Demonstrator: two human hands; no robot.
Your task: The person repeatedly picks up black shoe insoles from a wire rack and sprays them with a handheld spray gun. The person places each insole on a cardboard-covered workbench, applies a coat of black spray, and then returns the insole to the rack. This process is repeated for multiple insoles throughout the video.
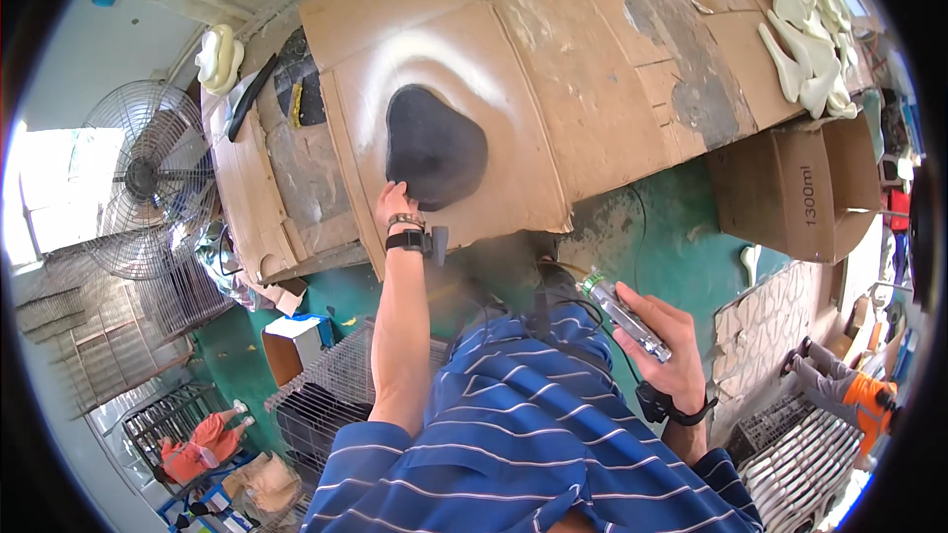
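A black bicycle saddle pad (434, 143), wide and rounded at its near right side, lies on a cardboard sheet (523, 178). Pale, powdery overspray arcs around its far side on the cardboard. My left hand (396, 205) is closed at the pad's near left edge, its fingertips on the rim and the thumb side partly hidden. In my right hand (664, 341), held off the bench at waist height, is a silver tube-shaped tool (629, 318) with a green ring at its front end. The fingers are wrapped along its body, and a thin dark cord or hose hangs near it.
Cream saddle-shaped pieces (805, 35) are heaped at the far right of the bench. An open cardboard box (790, 192) stands below them. A caged fan (148, 178) is at left, near a dark strip (252, 99). A wire cage (326, 385) stands by my left arm; a person in orange (869, 405) is at right.
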